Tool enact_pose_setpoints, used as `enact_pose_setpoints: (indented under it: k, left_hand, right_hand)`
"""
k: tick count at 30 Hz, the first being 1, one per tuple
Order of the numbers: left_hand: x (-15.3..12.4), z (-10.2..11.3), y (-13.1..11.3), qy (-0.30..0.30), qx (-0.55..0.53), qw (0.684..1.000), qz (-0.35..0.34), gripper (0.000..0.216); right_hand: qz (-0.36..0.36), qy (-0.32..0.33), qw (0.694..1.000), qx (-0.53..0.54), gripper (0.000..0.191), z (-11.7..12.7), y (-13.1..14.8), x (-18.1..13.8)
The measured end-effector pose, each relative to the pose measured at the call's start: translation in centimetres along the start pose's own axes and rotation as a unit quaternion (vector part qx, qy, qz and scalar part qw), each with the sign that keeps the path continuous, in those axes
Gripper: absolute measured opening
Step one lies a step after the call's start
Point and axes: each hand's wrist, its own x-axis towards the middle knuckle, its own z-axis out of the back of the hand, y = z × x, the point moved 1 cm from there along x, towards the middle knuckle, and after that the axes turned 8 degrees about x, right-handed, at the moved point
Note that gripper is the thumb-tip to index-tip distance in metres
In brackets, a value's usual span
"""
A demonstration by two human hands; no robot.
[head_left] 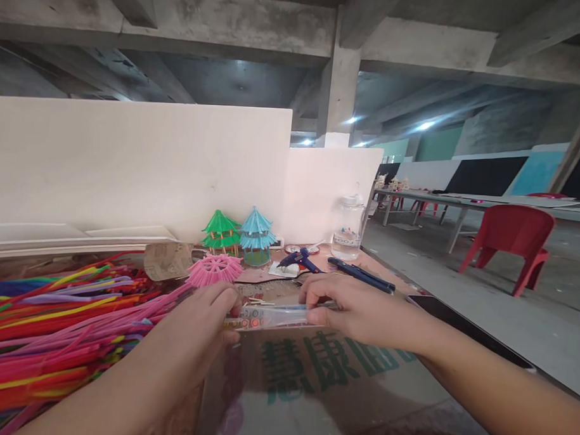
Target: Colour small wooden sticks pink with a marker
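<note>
Both my hands pinch the ends of a small clear plastic packet (272,316) with red and blue print, held level above a cardboard sheet (322,377) with green characters. My left hand (205,319) grips the packet's left end with closed fingers. My right hand (358,309) grips the right end. Just behind the packet lies a pink ribbed dome (215,269) made of straws. Behind it stand a green straw pavilion (221,231) and a blue straw pavilion (257,236).
A thick heap of coloured straws (53,323) fills the left. A blue glue gun (300,260), dark blue pliers (361,274) and a clear bottle (347,229) sit at the back right. White boards (139,168) wall the back. A red chair (510,241) stands right.
</note>
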Motion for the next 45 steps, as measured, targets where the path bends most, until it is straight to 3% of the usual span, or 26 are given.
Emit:
enact_pose_setpoints:
  k: [4, 8, 10, 15, 18, 21, 24, 27, 31, 36, 38, 41, 45]
  left_hand:
    - [0.0, 0.1, -0.2, 0.011, 0.041, 0.998, -0.048, 0.015]
    - [-0.2, 0.1, -0.6, -0.042, 0.130, 0.985, -0.102, 0.017]
    - [-0.4, -0.2, -0.9, -0.039, 0.178, 0.976, -0.121, 0.020]
    - [-1.4, -3.7, -1.2, 0.131, 0.186, 0.959, -0.170, 0.020]
    - [-2.1, -5.9, -1.2, 0.196, 0.168, 0.943, -0.210, 0.014]
    - [-2.1, -5.6, -1.3, 0.251, 0.181, 0.933, -0.187, 0.009]
    - [-1.5, -3.5, -1.1, 0.327, 0.109, 0.922, -0.176, 0.026]
    - [-0.6, -2.2, -0.2, 0.257, 0.020, 0.954, -0.152, 0.016]
    - [0.7, -3.0, 1.6, 0.155, 0.041, 0.979, -0.124, 0.014]
    - [2.0, -3.5, 2.6, 0.044, 0.042, 0.993, -0.100, 0.024]
    - [2.1, -3.7, 1.8, 0.018, 0.033, 0.993, -0.112, 0.026]
    - [2.1, -4.6, -1.4, 0.007, 0.028, 0.986, -0.165, 0.025]
    - [3.2, -6.2, -7.0, 0.076, 0.011, 0.965, -0.251, 0.039]
  right_hand:
    - [-0.021, -0.021, 1.000, -0.008, 0.017, 0.1, 0.1, 0.2]
    - [0.001, -0.110, 0.993, -0.041, 0.017, 0.5, -0.3, 0.8]
    - [0.015, -0.149, 0.987, -0.060, 0.018, 0.8, -0.7, 1.2]
    - [0.048, -0.198, 0.977, -0.064, 0.021, 1.2, -1.8, 1.7]
    - [0.036, -0.236, 0.966, -0.099, 0.021, 1.5, -3.0, 1.7]
    - [0.011, -0.275, 0.949, -0.153, 0.020, 2.3, -4.4, 1.8]
    - [-0.032, -0.277, 0.946, -0.164, 0.019, 3.2, -6.1, 2.3]
    - [-0.049, -0.264, 0.950, -0.157, 0.019, 3.4, -7.6, 3.0]
    - [-0.037, -0.238, 0.960, -0.142, 0.025, 3.3, -8.7, 3.6]
    - [-0.061, -0.214, 0.967, -0.126, 0.023, 4.0, -7.5, 2.9]
    - [-0.055, -0.198, 0.969, -0.135, 0.027, 4.3, -6.8, 2.7]
    - [-0.024, -0.190, 0.966, -0.174, 0.035, 4.3, -6.7, 2.7]
    - [-0.011, -0.196, 0.962, -0.189, 0.038, 4.0, -7.7, 3.0]
